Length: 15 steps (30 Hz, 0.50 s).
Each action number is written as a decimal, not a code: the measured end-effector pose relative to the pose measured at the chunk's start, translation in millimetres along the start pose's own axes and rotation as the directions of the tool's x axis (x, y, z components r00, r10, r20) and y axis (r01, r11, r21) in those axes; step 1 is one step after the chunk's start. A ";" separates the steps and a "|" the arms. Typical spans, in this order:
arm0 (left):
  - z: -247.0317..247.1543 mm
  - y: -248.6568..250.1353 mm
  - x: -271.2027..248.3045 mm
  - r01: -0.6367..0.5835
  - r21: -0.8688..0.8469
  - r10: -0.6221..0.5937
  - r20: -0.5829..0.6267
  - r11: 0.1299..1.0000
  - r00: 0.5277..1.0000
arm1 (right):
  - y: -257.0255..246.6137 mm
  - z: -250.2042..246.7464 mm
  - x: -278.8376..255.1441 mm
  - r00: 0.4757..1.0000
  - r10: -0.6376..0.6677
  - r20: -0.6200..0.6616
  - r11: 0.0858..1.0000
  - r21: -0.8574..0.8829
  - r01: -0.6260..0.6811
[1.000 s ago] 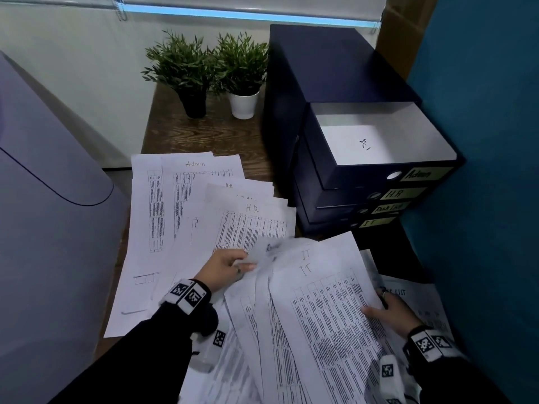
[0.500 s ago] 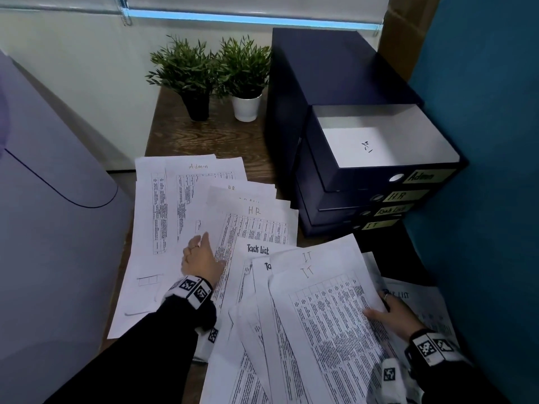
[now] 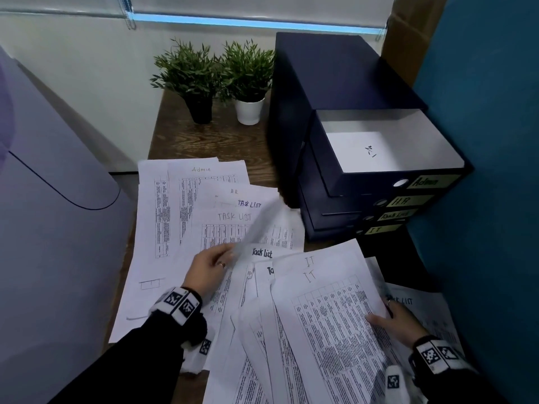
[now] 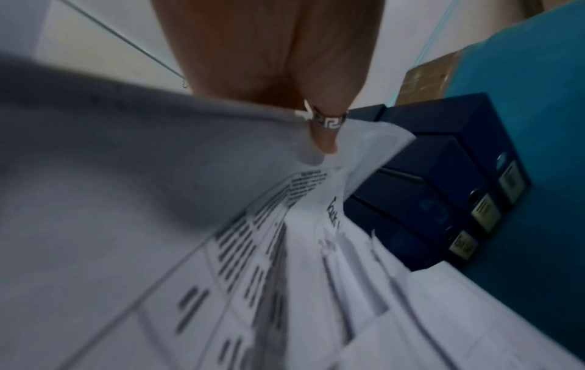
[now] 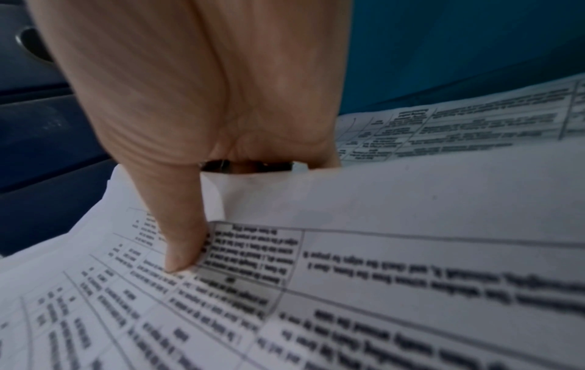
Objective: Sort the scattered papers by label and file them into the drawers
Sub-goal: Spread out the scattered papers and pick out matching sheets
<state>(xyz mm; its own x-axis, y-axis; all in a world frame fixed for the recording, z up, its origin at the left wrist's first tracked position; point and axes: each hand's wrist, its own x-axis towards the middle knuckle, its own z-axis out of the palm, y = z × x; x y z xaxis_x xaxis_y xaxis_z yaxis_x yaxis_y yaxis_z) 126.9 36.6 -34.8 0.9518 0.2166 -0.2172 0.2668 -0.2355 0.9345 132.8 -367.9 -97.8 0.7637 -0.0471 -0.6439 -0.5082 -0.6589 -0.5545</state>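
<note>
Your left hand point(image 3: 207, 269) pinches a lifted, blurred sheet point(image 3: 256, 228); your right hand point(image 3: 401, 323) clamps the near IT-labelled stack point(image 3: 326, 313), papers strewn across the surface point(image 3: 204, 141) left of the drawers point(image 3: 379, 196).

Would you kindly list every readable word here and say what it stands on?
"Admin": top drawer label, far sheet
"HR": second drawer label
"Task List": third drawer label, sheets
"IT": bottom drawer label, front sheets
Table print: too small.
</note>
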 end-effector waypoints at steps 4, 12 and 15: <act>3.7 4.1 -4.8 -0.025 -0.001 0.025 0.127 1.000 0.992 | 0.8 -0.3 1.1 1.000 0.002 0.000 1.000 0.012 -0.002; -5.1 -14.3 13.9 0.102 -0.012 -0.101 -0.297 0.995 0.950 | 0.5 -0.1 2.9 1.000 0.004 -0.013 1.000 0.013 -0.004; -3.8 -17.7 19.6 0.174 0.327 -0.057 -0.338 0.929 0.939 | -2.5 -0.2 0.2 1.000 0.001 -0.017 1.000 0.012 -0.001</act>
<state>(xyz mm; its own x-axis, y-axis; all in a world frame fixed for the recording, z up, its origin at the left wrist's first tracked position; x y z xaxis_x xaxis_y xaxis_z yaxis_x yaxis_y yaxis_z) 140.2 48.6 -54.5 0.8277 0.5372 -0.1622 0.4633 -0.4911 0.7376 134.4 -366.4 -96.4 0.7698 -0.0604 -0.6354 -0.5136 -0.6496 -0.5606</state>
